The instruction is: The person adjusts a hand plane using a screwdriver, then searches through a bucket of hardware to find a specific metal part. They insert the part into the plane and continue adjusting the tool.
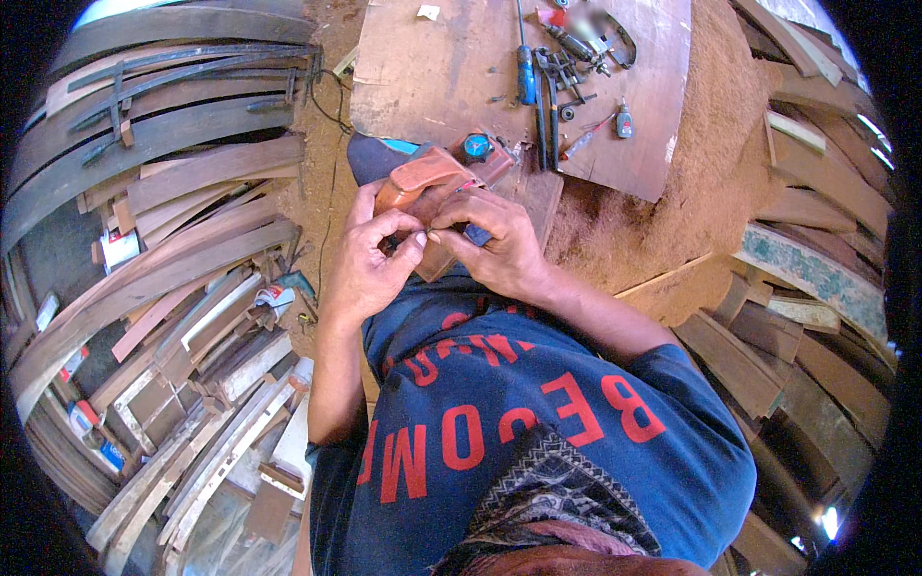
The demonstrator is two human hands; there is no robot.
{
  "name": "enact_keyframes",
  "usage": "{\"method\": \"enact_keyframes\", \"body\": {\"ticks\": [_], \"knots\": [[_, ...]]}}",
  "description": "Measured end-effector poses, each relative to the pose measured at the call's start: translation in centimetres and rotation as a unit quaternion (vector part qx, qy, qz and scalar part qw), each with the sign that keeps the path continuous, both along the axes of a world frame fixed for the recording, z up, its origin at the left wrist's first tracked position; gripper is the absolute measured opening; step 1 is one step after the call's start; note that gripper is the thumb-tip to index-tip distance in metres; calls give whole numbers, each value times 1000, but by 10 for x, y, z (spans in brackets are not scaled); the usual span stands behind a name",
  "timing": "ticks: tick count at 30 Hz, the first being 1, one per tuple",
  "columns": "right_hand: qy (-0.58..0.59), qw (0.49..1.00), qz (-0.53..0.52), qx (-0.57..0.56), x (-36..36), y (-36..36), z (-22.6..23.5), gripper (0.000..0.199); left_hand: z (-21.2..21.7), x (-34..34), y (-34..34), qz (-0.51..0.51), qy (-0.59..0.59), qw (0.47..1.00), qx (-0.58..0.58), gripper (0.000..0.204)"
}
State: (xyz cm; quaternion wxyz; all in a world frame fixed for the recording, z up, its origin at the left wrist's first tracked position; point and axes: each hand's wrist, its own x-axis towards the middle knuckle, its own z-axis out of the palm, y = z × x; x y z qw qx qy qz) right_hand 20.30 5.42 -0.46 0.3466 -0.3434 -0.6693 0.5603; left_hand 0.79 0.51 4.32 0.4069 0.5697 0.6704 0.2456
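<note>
In front of my body, my left hand (377, 257) is closed in a pinch, thumb against forefinger. My right hand (490, 240) meets it there, also pinching. Whatever sits between the fingertips is too small to make out. Just beyond the hands, above my lap, is a curved orange-brown piece (420, 179) that looks like smooth wood. Beside it lies a reddish-brown block (499, 165), with a round blue-faced object (476, 146) on or next to it. Part of the orange-brown piece is hidden behind my fingers.
A worn wooden panel (432, 77) lies ahead, holding a blue-handled screwdriver (525, 77), a small bottle (624, 122) and a heap of metal tools (567, 72). Sawdust (720, 125) covers the ground. Stacked planks line the left (211, 182) and right (826, 202); a dark cable (331, 120) runs at left.
</note>
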Motion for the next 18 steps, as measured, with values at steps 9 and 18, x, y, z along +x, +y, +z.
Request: {"method": "enact_keyframes", "body": {"ticks": [9, 18], "knots": [[-10, 998, 56, -31, 5, 4, 2, 18, -13, -9, -4, 0, -26, 1000, 15, 11], [-6, 998, 48, -45, 8, 7, 0, 17, -8, -7, -4, 43, -73, 996, -36, 13]]}}
